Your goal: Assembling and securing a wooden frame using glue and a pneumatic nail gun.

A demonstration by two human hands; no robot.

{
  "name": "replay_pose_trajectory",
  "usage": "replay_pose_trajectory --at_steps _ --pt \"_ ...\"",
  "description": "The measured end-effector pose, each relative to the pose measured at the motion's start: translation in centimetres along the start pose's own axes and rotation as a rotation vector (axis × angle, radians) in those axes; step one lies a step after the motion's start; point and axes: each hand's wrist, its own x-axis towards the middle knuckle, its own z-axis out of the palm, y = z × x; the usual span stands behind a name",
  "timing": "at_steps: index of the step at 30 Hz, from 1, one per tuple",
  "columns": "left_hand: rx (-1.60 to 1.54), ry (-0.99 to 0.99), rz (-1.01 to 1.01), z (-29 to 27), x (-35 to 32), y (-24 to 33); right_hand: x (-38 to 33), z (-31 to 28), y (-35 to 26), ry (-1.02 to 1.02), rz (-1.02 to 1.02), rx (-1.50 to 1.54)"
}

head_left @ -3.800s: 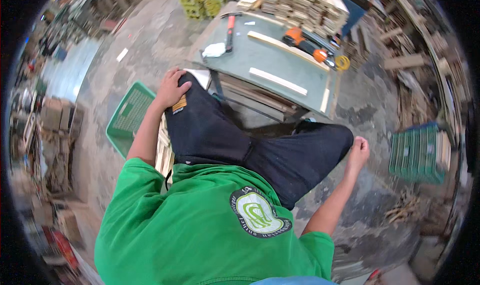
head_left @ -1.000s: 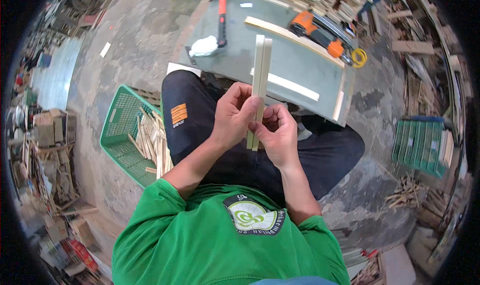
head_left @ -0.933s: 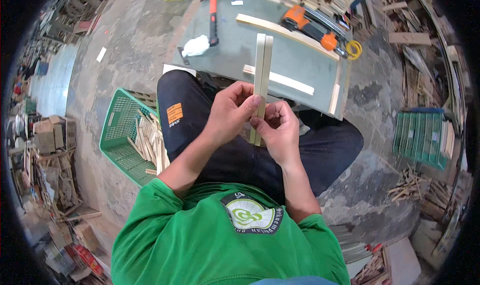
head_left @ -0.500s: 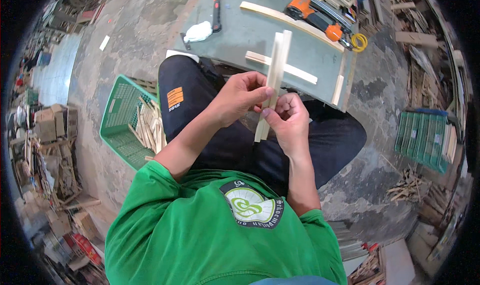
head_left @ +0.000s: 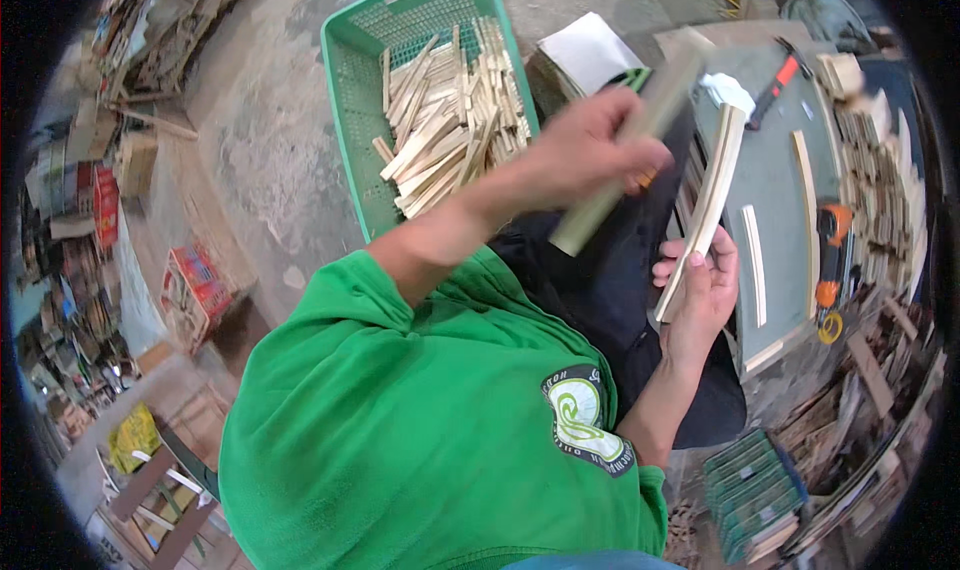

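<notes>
My left hand (head_left: 598, 145), blurred by motion, is closed around a pale wooden strip (head_left: 588, 218) that slants over my dark trousers. Lower and to the right, my right hand (head_left: 706, 278) grips the lower part of another long wooden strip (head_left: 718, 170), which has a groove or seam along its length and points up and away. The two strips are apart. Left of my left hand stands a green plastic crate (head_left: 346, 120) with many loose wooden strips (head_left: 445, 145) heaped inside.
A grey-green worktop (head_left: 785, 175) at right bears a hammer (head_left: 776, 92), a white crumpled bundle (head_left: 728, 92), wooden strips (head_left: 754, 266) and an orange-black power tool (head_left: 829, 255). Stacked wood (head_left: 880, 155) lies beyond it. A green crate (head_left: 752, 490) sits lower right.
The wooden strips held together in both hands are now separated, one per hand. My left hand has moved away from the right. The view has turned left, bringing the filled crate toward the top middle.
</notes>
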Motion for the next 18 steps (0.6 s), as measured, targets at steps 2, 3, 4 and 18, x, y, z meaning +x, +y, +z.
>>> replay_pose_trajectory --at_steps 2,3,4,18 --pt "0.060 0.163 0.021 -6.3 -1.7 0.6 1.1 1.6 0.7 -0.088 0.094 -0.096" --pt "0.029 0.253 0.034 -8.9 -2.3 0.2 1.5 2.7 1.1 -0.090 0.112 -0.137" --pt "0.027 0.278 0.040 -10.9 -2.8 -0.4 1.9 3.8 1.5 -0.098 0.129 -0.168" --pt "-0.474 0.683 -0.109 -20.6 -3.8 -6.9 5.7 7.7 3.3 -0.098 0.220 -0.343"
